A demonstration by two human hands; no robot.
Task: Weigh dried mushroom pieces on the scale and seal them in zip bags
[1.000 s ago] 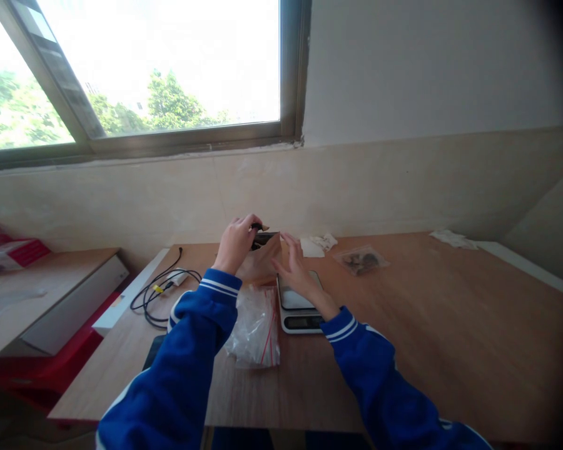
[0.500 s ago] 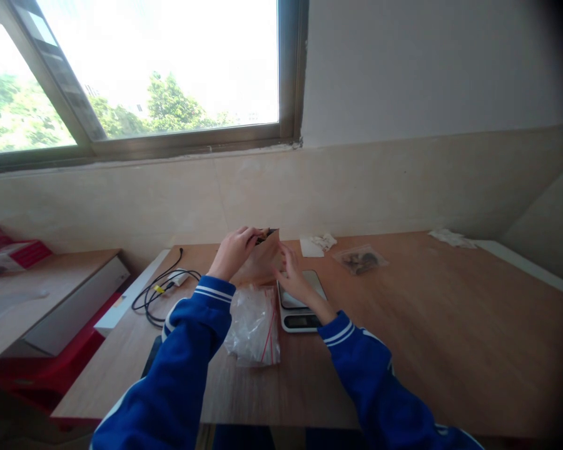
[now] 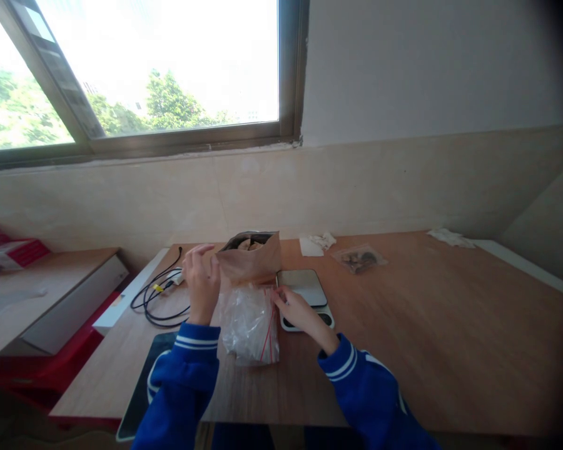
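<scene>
My left hand is raised just left of a brown paper bag, its fingers loosely bent and apart with nothing in them. The bag stands with its mouth open, and light brown pieces show inside. In front of it lies a stack of clear zip bags with red seal lines. My right hand has its fingertips pinched at the top right corner of that stack. Beneath this hand is a white kitchen scale with a metal plate; the hand partly covers its display end.
A black cable with a white plug lies at the left. Under my left sleeve a dark tablet overhangs the front edge. White tissue and a clear bag of dark pieces lie behind the scale. Another desk adjoins left.
Both hands have let go of the paper bag, which now stands on the table. My left hand moved left; my right hand came down and nearer to the zip bags.
</scene>
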